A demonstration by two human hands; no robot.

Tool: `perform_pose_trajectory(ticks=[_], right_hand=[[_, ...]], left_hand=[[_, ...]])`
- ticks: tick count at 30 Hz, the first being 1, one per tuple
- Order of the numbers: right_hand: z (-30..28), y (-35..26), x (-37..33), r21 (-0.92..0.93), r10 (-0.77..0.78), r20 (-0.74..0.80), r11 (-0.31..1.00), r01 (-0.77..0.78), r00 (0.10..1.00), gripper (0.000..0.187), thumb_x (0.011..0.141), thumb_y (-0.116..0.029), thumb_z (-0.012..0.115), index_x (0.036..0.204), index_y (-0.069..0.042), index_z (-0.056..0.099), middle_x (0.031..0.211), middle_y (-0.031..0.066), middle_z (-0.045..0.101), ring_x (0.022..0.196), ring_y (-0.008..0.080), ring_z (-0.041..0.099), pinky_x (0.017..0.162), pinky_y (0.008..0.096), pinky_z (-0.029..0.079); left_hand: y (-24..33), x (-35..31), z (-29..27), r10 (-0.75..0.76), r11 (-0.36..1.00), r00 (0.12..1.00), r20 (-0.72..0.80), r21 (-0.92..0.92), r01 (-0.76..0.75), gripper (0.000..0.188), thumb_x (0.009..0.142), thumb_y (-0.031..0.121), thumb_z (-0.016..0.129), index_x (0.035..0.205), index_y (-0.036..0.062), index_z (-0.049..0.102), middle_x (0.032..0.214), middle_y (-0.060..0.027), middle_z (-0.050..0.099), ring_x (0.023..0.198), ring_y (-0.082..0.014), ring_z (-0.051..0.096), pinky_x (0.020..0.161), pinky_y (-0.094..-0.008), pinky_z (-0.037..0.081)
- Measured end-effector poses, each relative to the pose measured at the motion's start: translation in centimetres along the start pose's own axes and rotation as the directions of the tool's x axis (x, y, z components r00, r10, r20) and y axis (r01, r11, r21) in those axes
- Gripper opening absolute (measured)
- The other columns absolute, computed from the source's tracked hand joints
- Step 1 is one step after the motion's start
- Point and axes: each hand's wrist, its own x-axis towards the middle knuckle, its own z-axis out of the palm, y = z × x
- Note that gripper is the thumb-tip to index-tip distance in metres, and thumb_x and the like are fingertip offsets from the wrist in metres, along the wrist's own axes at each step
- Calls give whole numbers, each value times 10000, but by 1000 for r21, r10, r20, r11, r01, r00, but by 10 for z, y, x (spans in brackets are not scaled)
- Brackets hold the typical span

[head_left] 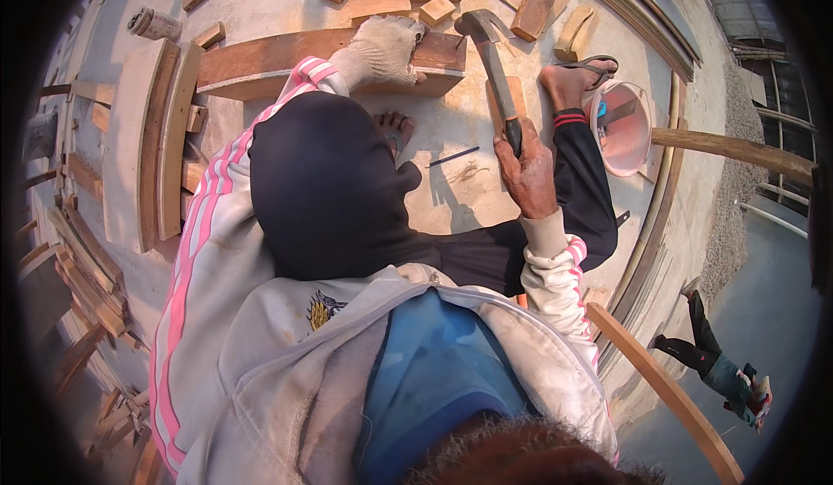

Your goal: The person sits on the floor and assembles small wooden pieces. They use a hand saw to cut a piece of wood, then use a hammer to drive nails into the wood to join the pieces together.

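Observation:
My right hand (528,171) is wrapped around the dark handle of a claw hammer (496,67). The hammer's head is raised near the right end of a reddish-brown wooden board (260,62). My left hand (383,51), in a cream knit glove with bare fingertips, grips that board close to the same end. A small thin nail-like piece (460,42) seems to stand in the board beneath the hammer head, too small to be sure. Below the board, a dark blue pencil-like stick (454,156) lies on the floor between my legs.
Several wood offcuts (436,9) lie beyond the board. Planks (158,147) stand at the left, with stacked timber (91,268) farther out. A pink bucket (626,157) with tools inside is at the right, beside a long pole (729,148). Another person (724,368) is at the lower right.

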Motion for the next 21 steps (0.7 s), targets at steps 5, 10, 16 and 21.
perform_pose_trajectory(ticks=[5, 10, 16, 21], right_hand=[[-58, -90, 6, 324, 120, -42, 941, -100, 992, 168, 1021, -160, 683, 1090, -19, 623, 797, 54, 566, 660, 149, 514, 619, 314, 435], [-183, -188, 31, 482, -259, -601, 637, 602, 756, 263, 974, -167, 678, 811, -104, 482, 703, -3, 450, 593, 114, 471, 609, 298, 450], [-18, -36, -12, -65, -170, -395, 985, 157, 903, 319, 986, -214, 718, 1199, 0, 616, 879, 118, 631, 788, 251, 644, 744, 391, 532], [-34, -84, -15, 193, 197, 1, 962, -193, 980, 259, 966, -113, 682, 1174, 37, 646, 952, 112, 643, 868, 199, 597, 793, 364, 489]], left_hand=[[-6, -3, -3, -25, 1000, 1000, -9, 9, 25, 784, 718, 466, 892, 1341, 64, 637, 1237, -187, 715, 1200, -369, 671, 1019, -488, 527], [-9, -10, -8, -40, 999, 999, 15, -9, 40, 764, 733, 445, 894, 1342, 67, 632, 1256, -174, 703, 1228, -358, 654, 1040, -479, 510], [1, 2, 0, 11, 1000, 1000, 5, -15, -11, 778, 722, 478, 888, 1320, 48, 638, 1274, -174, 700, 1233, -360, 654, 1040, -483, 513], [1, -3, -7, -11, 999, 999, 30, -46, 13, 751, 742, 472, 864, 1322, 44, 653, 1303, -176, 686, 1241, -365, 650, 1051, -479, 514]])
